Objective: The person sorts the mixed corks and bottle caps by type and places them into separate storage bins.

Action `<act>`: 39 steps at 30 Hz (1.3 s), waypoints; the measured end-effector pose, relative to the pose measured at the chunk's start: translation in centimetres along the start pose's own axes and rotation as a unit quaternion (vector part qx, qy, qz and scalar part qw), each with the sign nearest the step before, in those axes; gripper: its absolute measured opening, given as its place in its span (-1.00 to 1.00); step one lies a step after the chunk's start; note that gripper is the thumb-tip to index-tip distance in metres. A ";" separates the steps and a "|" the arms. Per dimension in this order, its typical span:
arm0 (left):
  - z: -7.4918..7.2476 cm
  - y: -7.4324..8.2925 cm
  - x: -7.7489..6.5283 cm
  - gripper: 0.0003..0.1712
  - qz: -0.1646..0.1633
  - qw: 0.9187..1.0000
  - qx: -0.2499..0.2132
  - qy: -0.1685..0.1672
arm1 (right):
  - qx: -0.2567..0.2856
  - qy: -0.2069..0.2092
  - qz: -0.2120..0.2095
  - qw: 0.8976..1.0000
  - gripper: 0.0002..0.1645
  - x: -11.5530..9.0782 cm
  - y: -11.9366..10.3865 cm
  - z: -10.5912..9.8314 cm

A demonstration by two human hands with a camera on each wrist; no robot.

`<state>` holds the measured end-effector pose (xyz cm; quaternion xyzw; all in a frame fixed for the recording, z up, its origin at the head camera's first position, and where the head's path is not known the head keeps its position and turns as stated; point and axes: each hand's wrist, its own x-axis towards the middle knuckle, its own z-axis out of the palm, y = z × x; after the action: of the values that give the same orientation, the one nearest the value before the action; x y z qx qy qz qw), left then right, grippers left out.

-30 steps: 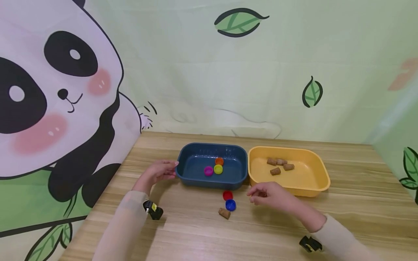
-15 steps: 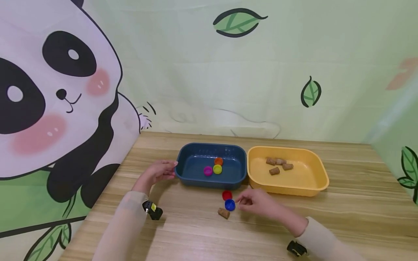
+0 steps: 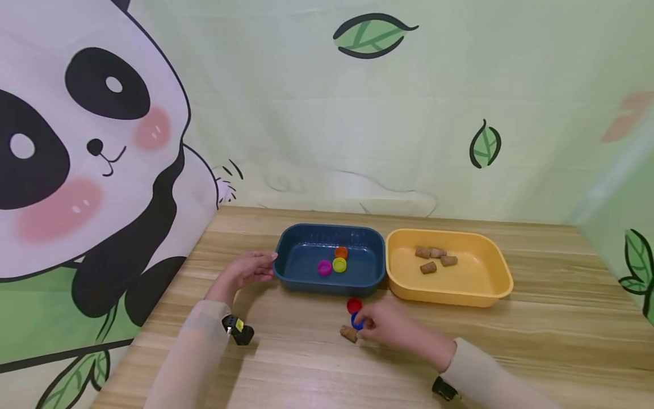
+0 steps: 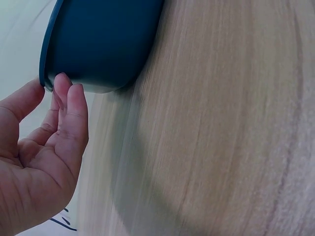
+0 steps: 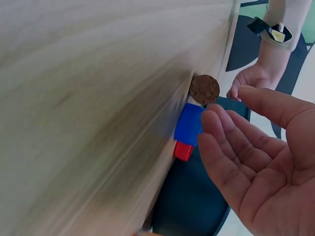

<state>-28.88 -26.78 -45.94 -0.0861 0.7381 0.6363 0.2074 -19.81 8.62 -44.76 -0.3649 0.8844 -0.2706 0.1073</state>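
Note:
The left hand (image 3: 251, 268) pinches the left rim of a dark blue tray (image 3: 306, 286); the left wrist view has the thumb at the rim and fingertips against the outer wall. Inside that tray lie an orange cap (image 3: 340, 253), a yellow cap (image 3: 339, 265) and a magenta cap (image 3: 324, 267). The right hand (image 3: 390, 326) reaches over a blue cap (image 5: 189, 124) on the table, partly covering it in the head view. In the right wrist view its thumb stands apart from the fingers, whose tips are beside the cap. A red cap (image 3: 354, 305) and a cork (image 3: 349, 333) lie alongside.
A yellow tray (image 3: 480, 287) stands against the blue tray's right side, with several corks (image 3: 428, 267) inside. Both rest on a wood-grain table (image 3: 286, 363). Behind hangs a pale green cloth (image 3: 286, 113) printed with a panda and leaves.
The right hand has moved left from in front of the yellow tray to the blue cap. The left hand has stayed at the blue tray's rim.

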 end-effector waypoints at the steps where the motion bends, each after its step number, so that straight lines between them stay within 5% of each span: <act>1: 0.0 0.0 0.0 -0.51 0.000 1.000 0.000 0.001 | -0.008 0.003 0.000 1.000 -0.87 0.0 0.0 0.1; 13: 0.0 0.0 0.1 -0.50 -0.001 1.000 0.006 0.002 | -0.016 -0.014 0.034 0.999 -0.55 0.6 -0.9 0.9; 28: 0.1 0.0 0.0 -0.46 -0.013 1.000 0.021 0.015 | -0.036 -0.010 0.001 0.999 -0.72 1.0 -1.1 1.7; 39: -0.1 0.1 0.0 -0.45 -0.008 1.000 0.024 0.006 | -0.041 -0.025 0.041 0.998 -0.69 1.2 -1.6 1.9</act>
<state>-28.93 -26.83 -45.87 -0.0909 0.7538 0.6159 0.2102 -19.01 6.08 -45.49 -0.3392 0.9059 -0.2206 0.1252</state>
